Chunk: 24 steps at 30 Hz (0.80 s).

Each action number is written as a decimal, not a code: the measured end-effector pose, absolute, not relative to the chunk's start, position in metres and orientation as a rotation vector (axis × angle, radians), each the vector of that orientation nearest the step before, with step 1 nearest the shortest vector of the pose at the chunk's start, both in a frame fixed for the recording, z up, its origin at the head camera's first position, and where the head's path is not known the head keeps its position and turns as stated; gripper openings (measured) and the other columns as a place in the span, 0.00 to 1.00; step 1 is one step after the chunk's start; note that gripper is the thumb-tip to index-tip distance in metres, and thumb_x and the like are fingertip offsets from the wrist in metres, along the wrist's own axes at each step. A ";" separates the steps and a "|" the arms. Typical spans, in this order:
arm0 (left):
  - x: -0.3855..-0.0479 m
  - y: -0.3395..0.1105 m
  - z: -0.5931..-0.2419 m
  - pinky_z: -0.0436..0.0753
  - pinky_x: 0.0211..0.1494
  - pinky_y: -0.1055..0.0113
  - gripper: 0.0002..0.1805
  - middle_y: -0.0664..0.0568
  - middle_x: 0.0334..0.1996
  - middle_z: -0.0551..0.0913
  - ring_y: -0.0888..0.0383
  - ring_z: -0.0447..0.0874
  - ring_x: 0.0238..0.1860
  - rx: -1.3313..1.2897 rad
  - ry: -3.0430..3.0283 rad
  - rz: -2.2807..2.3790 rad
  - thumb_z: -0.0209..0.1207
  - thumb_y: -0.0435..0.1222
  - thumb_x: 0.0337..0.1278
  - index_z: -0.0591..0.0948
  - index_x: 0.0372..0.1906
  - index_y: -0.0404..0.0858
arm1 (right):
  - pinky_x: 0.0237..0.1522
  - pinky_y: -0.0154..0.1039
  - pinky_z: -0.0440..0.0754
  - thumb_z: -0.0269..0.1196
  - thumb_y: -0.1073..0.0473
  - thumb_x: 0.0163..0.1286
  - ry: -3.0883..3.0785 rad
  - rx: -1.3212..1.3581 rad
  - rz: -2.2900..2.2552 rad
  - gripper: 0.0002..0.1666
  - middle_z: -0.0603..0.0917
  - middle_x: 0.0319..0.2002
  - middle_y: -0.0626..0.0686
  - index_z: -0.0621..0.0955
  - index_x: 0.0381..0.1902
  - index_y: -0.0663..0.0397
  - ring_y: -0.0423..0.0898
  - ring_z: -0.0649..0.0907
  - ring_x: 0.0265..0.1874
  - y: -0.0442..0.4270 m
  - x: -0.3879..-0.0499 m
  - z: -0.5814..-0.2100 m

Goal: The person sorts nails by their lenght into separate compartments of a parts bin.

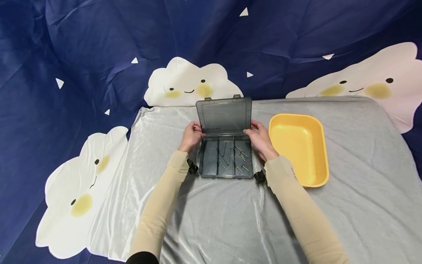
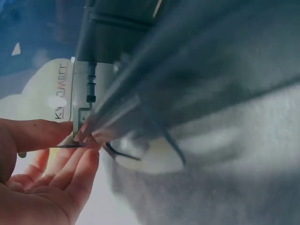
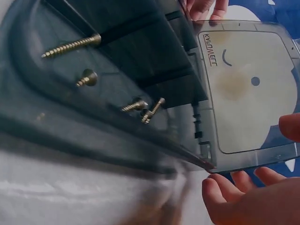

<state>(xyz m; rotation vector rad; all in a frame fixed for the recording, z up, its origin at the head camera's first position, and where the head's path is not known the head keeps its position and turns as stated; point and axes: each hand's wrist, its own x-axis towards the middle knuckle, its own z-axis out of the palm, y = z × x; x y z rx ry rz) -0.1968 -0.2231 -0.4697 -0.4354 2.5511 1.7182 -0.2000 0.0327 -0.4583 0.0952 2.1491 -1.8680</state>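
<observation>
A grey see-through plastic organizer box [image 1: 208, 161] lies on the cloth, its hinged lid [image 1: 224, 113] raised at the back. Long screws [image 1: 229, 156] lie in the middle compartment. Several shorter brass-coloured screws [image 3: 72, 46] are in the right one. My left hand [image 1: 192, 137] pinches the lid's lower left corner near the hinge, the thumb in front and fingers behind. At the lid's right edge, my right hand [image 1: 260, 139] holds on with its thumb in front and fingers behind; the right wrist view shows those fingers [image 3: 229, 187] along the edge.
To the right of the box stands a yellow plastic tub [image 1: 324, 161], close to my right wrist. Grey velvety cloth [image 1: 224, 220] covers the table. Behind it hangs a dark blue curtain [image 1: 211, 33] with white clouds.
</observation>
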 end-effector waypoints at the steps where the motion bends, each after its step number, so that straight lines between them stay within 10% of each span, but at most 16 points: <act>1: -0.197 -0.223 -0.470 0.76 0.35 0.71 0.18 0.47 0.36 0.75 0.62 0.74 0.29 -0.417 2.571 1.698 0.60 0.18 0.48 0.71 0.44 0.32 | 0.72 0.47 0.61 0.55 0.60 0.70 2.166 0.084 -1.869 0.39 0.60 0.73 0.61 0.55 0.75 0.60 0.56 0.63 0.72 0.033 -0.200 -0.457; 14: -0.189 -0.225 -0.441 0.81 0.55 0.57 0.13 0.38 0.53 0.80 0.45 0.81 0.55 -0.119 2.838 1.471 0.54 0.34 0.66 0.78 0.52 0.34 | 0.62 0.47 0.74 0.57 0.61 0.68 2.448 -0.072 -1.941 0.32 0.71 0.64 0.62 0.65 0.68 0.62 0.57 0.74 0.61 0.030 -0.198 -0.421; 24: -0.167 -0.215 -0.409 0.82 0.55 0.60 0.20 0.38 0.56 0.76 0.46 0.81 0.55 0.018 2.981 1.414 0.50 0.35 0.70 0.72 0.62 0.32 | 0.59 0.48 0.77 0.58 0.61 0.70 2.650 -0.352 -1.915 0.24 0.73 0.59 0.62 0.73 0.63 0.60 0.57 0.77 0.58 0.028 -0.182 -0.400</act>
